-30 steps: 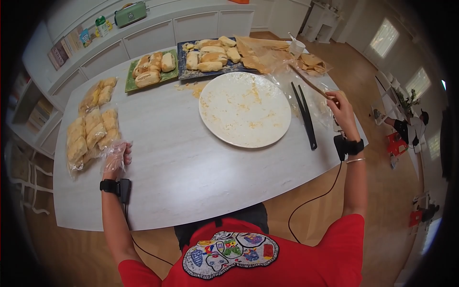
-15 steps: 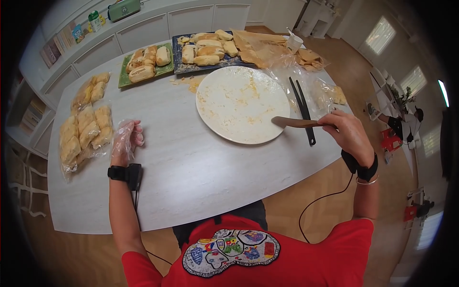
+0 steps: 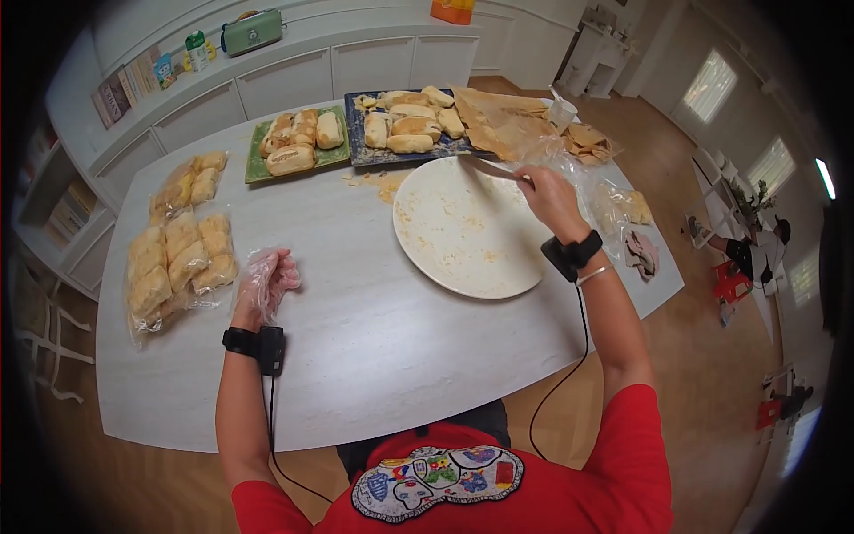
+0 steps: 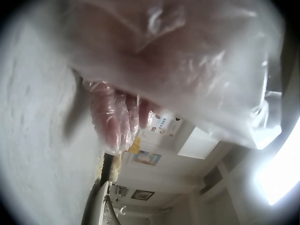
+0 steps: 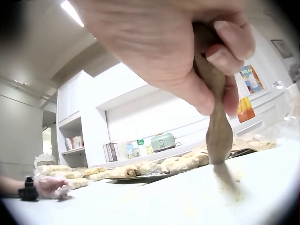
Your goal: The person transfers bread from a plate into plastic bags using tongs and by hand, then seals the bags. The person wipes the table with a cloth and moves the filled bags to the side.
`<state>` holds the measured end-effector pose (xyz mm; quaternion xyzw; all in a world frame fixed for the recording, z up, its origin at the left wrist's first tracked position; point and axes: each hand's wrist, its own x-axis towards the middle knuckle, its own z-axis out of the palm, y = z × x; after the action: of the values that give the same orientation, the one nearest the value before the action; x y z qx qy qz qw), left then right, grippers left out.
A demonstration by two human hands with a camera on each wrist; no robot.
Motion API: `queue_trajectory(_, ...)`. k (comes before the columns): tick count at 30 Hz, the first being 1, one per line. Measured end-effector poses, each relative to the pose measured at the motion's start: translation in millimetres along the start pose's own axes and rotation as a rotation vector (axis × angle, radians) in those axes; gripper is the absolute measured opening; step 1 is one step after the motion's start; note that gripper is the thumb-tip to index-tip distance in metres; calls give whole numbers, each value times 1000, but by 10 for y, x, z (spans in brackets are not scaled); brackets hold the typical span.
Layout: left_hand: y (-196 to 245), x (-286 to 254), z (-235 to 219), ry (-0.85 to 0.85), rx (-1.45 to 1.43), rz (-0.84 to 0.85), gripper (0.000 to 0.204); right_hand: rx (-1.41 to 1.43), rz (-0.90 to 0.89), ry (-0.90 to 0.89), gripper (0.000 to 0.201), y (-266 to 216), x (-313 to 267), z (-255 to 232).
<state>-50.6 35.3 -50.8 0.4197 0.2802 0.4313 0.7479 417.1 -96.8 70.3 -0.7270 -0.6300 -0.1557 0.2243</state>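
Observation:
My right hand (image 3: 553,203) grips a brown wooden spreader (image 3: 491,169) at the far rim of a large white plate (image 3: 463,240) strewn with crumbs. In the right wrist view, thumb and fingers pinch the handle of the spreader (image 5: 219,136), whose flat end points down onto the pale surface. My left hand (image 3: 267,283), in a clear plastic glove, rests beside bagged bread rolls (image 3: 182,254) with its fingers loosely curled and nothing in them. The left wrist view shows gloved fingers (image 4: 115,115) over the tabletop.
Filled rolls lie on a green tray (image 3: 256,169) and a blue tray (image 3: 358,147) at the back. Brown paper (image 3: 489,125), a white cup (image 3: 561,114) and a bagged roll (image 3: 636,208) stand to the right. Beyond the table is a person (image 3: 767,238).
My right hand has brought the spreader from the plate's right side to its far rim. The black tongs are now hidden behind the right arm. My left hand has shifted right, away from the bags.

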Motion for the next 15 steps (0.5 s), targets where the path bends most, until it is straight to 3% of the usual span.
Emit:
queue_trajectory(2,-16,1,-14,-14,4,8,27,46,-33,125,17,-8,268,101)
queue_trajectory(6,-3,-35,6,0,34,-2,28,15,45,31,19,-89,431,-27)
queue_trajectory(10,-13,-16,-14,-27,4,-15,29,110,76,-47,19,17,95,-394)
queue_trajectory(13,-15,-36,1,-13,25,-12,28,123,145,-213,18,-46,-348,-907)
queue_trajectory(15,-3,-37,6,-11,29,-2,28,184,91,-182,15,-25,-698,-1112)
